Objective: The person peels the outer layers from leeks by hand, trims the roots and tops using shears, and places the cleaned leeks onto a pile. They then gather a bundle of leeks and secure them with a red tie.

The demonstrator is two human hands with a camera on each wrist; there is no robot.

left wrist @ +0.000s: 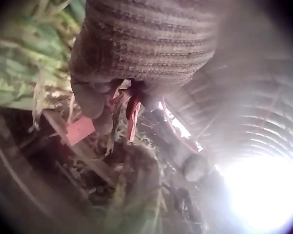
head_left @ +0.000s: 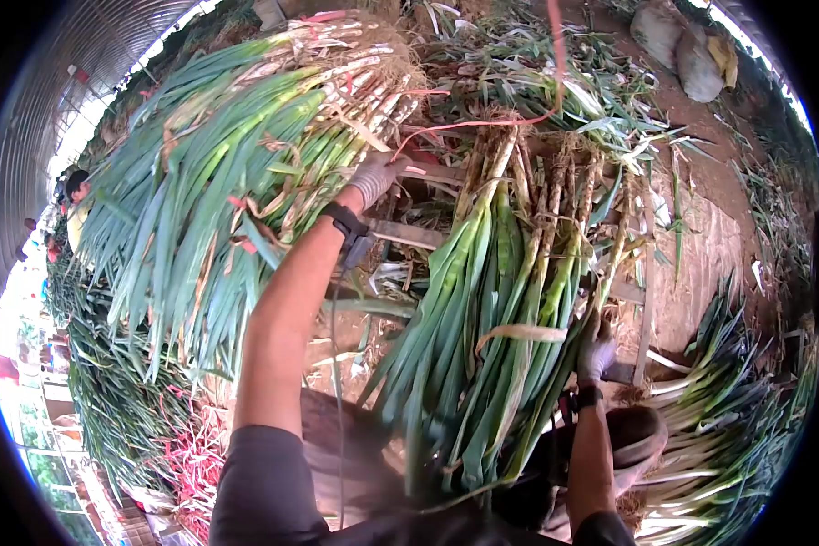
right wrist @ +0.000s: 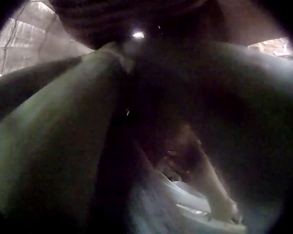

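In the head view, my gloved left hand (head_left: 375,178) pinches a pink plastic tie strip (head_left: 482,121), which trails right and upward past the roots of a bunch of leeks (head_left: 469,273). The left wrist view shows a folded end of the strip (left wrist: 80,130) below the glove's fingers. This bunch lies across a wooden frame (head_left: 405,234), roots away from me and leaves towards me. At the bunch's right side, my gloved right hand (head_left: 597,355) grips a leek (head_left: 609,264). Dark, blurred leek leaves (right wrist: 53,141) fill the right wrist view and hide the fingers.
A big pile of leeks (head_left: 218,173) lies to the left of the frame. More leeks with white stems (head_left: 701,437) lie at the lower right. Pink strips (head_left: 196,473) are heaped at lower left, and filled sacks (head_left: 678,45) stand at the far right.
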